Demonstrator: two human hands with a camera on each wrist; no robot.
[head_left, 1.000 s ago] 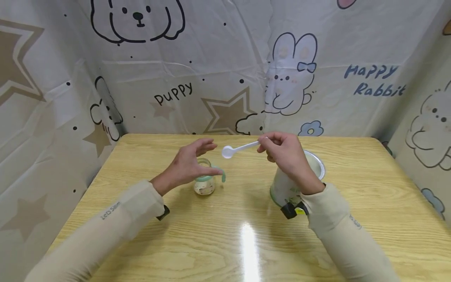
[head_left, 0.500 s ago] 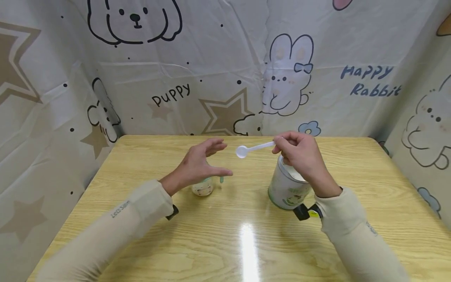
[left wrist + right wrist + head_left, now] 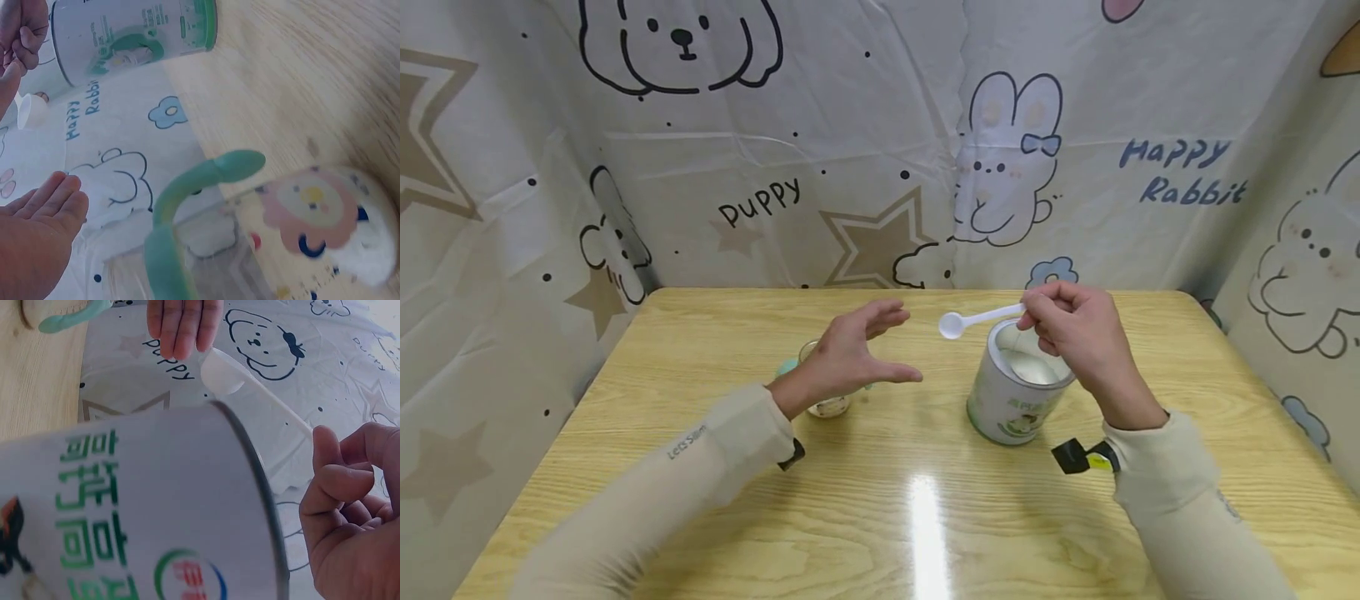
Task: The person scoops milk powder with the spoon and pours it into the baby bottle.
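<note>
White plastic now: the scoop [image 3: 973, 318] is pinched at one end by the right hand [image 3: 1078, 335], aloft beside the open can [image 3: 1009, 410], probably so its bowl [image 3: 951, 325] is left free. Empty, the left hand [image 3: 853, 348] is spread wide near the bottle [image 3: 829, 407], whose green handle [image 3: 162, 240], mostly covered in the head view, is shown plainly from the left wrist.

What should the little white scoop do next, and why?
I'd probably move the white measuring scoop to the right and dip it into the open milk powder can. It looks empty, though I can't be certain, and the head view shows it held up just left of the can's opening, with white powder inside.
</note>
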